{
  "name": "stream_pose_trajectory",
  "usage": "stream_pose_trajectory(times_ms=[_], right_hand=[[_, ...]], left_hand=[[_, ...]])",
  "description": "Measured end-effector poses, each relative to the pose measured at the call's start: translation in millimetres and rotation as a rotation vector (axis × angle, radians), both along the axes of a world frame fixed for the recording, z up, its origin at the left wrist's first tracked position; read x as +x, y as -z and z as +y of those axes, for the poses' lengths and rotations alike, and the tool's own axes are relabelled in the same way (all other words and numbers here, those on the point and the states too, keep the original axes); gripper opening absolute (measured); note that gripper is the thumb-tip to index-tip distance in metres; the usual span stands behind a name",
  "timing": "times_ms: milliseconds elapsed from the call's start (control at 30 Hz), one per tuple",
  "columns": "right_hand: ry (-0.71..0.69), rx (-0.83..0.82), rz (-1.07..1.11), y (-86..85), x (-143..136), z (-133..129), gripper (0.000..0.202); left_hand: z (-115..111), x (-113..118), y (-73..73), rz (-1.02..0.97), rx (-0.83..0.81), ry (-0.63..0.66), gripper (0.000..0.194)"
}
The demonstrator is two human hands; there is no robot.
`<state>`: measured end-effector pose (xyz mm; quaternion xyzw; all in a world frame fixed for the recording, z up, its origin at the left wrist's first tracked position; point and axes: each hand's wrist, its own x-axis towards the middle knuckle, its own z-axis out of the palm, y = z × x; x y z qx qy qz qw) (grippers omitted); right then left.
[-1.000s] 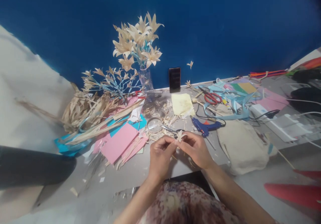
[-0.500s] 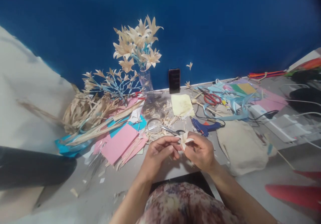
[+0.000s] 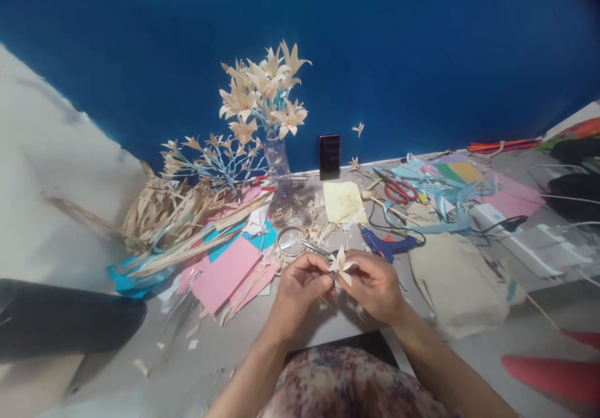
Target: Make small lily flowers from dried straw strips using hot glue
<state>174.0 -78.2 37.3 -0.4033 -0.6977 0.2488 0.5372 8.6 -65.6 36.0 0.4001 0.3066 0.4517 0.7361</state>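
Observation:
A small cream artificial flower (image 3: 342,265) with pointed petals is held between my two hands, low over the near part of the table. My left hand (image 3: 304,283) pinches it from the left, thumb and fingers pressed together near its base. From the other side, my right hand (image 3: 375,280) grips a petal between thumb and fingers. The flower's underside is hidden by my fingers. Just beyond the hands lie a pair of scissors (image 3: 316,248), partly covered, and a roll of tape (image 3: 279,240). A blue glue gun (image 3: 389,243) rests to the right.
A clear vase (image 3: 278,165) of cream flowers stands at the back, beside an upright phone (image 3: 329,157). Dried husks (image 3: 159,212) and pink paper (image 3: 226,274) lie left. Red-handled scissors (image 3: 400,192), a beige cloth (image 3: 459,280) and a white power strip (image 3: 529,243) lie right.
The flower has turned so its open face shows more towards me, and my fingers have shifted slightly around it. The whole view has moved a little.

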Motion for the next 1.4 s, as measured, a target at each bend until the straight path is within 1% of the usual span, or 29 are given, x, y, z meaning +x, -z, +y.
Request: stream_pose_trajectory(times_ms=[133, 200, 233, 367, 433, 500, 600, 667, 767, 833, 900, 967, 1067, 1167, 1267, 1333, 1400], right_hand=[[0.014, -0.025, -0.025, 4.0, -1, 3, 0.014], [0.027, -0.009, -0.034, 5.3, -3, 4, 0.014], [0.035, 0.004, -0.03, 5.8, -4, 4, 0.014], [0.078, 0.023, 0.041, 4.5, -11, 5, 0.014], [0.076, -0.005, 0.097, 2.9, -14, 4, 0.017], [0.029, -0.076, 0.191, 2.6, -16, 3, 0.018], [-0.094, -0.267, 0.414, 6.3, -20, 1, 0.016], [-0.149, -0.367, 0.516, 9.8, -21, 0, 0.016], [-0.133, -0.379, 0.514, 11.4, -18, 1, 0.016], [-0.107, -0.353, 0.465, 8.8, -15, 2, 0.016], [-0.131, -0.338, 0.412, 4.8, -14, 3, 0.018], [-0.171, -0.327, 0.364, 1.7, -14, 3, 0.02], [-0.164, -0.313, 0.307, 1.4, -14, 2, 0.02], [-0.117, -0.299, 0.28, 4.1, -15, 1, 0.021], [-0.04, -0.244, 0.281, 6.3, -16, 1, 0.025], [-0.031, -0.233, 0.281, 7.4, -17, 0, 0.026], [-0.048, -0.243, 0.318, 8.6, -15, -1, 0.025]], left_hand=[[-5, -1, -5.9, 0.187, 0.113, -0.144, 0.015], [-5, -1, -7.6, 0.211, 0.104, -0.14, 0.014], [-5, 0, -7.5, 0.179, 0.07, -0.115, 0.015], [-2, 2, -3.4, -0.053, -0.123, -0.006, 0.018], [-2, 4, -1.3, -0.108, -0.158, 0.024, 0.017], [-3, 6, 0.2, -0.162, -0.171, 0.044, 0.017], [-7, 10, 2.5, -0.276, -0.208, 0.047, 0.018], [-8, 11, 3.7, -0.297, -0.209, 0.044, 0.018], [-6, 7, 3.3, -0.253, -0.167, 0.021, 0.017], [-3, 4, 1.5, -0.222, -0.131, -0.014, 0.025], [1, 1, -0.5, -0.161, -0.087, -0.032, 0.03], [4, -1, -1.5, -0.063, -0.021, -0.044, 0.024], [5, -2, -0.1, 0.031, 0.054, -0.076, 0.009], [2, -3, 2.5, 0.085, 0.073, -0.115, 0.013], [0, -7, 2.7, 0.189, 0.11, -0.175, 0.017], [0, -12, 1.6, 0.238, 0.137, -0.206, 0.018], [2, -20, 0.6, 0.261, 0.116, -0.276, 0.019]])
